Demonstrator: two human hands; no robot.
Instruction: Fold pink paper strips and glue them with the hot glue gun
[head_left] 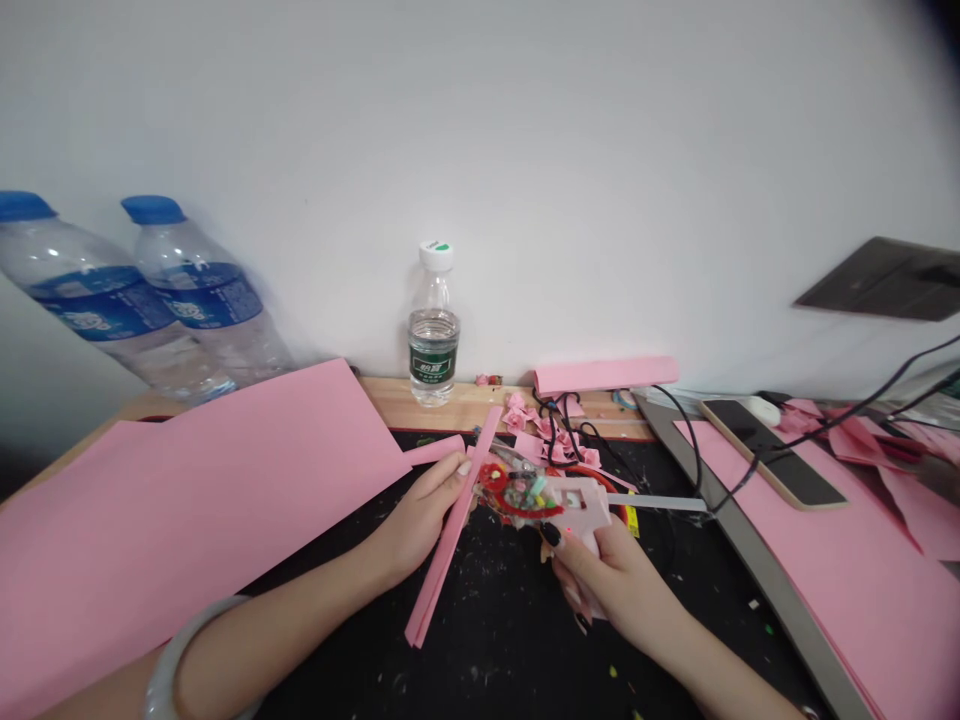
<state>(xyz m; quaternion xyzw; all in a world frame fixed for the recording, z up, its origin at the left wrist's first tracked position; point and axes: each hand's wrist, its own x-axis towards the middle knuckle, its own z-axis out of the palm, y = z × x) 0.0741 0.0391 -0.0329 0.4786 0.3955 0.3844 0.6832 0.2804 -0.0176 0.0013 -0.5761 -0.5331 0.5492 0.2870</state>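
Note:
My left hand (427,515) is closed around a long folded strip of pink paper (439,585), which stands slanted across the black mat. A pink glue gun (581,500) is gripped in my right hand (600,570), and a whitish glue stick (656,502) juts out of its back end toward the right. The gun's front end points at the paper strip. Around that front end is a cluster of red and multicoloured bits (521,490); whether it is attached to the gun I cannot tell. A rolled pink paper piece (435,452) lies just behind my left hand.
A large pink sheet (202,500) covers the left side. Small pink paper flowers (551,425) and black cables lie behind my hands. A small water bottle (433,330) stands by the wall, two larger bottles (210,300) at left. A phone (776,455) rests on pink paper at right.

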